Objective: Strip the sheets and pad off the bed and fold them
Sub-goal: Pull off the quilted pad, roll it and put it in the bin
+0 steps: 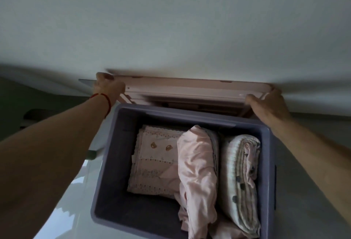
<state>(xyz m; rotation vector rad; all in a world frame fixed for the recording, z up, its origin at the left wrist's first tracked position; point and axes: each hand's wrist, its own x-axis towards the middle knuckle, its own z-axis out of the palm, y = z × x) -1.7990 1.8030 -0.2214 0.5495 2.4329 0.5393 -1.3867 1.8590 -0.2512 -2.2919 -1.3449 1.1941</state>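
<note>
Three folded bundles fill a grey-blue storage bin (106,163) nearest the viewer: a flat pink quilted pad with bear motifs (153,161) on the left, a loosely folded pink sheet (197,170) in the middle, a rolled striped sheet (241,178) on the right. Beyond the bin, both arms reach to a pink lid (186,89) by the white wall (171,20). Left hand (108,87) curls its fingers over the lid's left corner; right hand (267,106) grips its right end. Folding looks finished; next likely comes lowering the lid squarely onto the bin's rim
</note>
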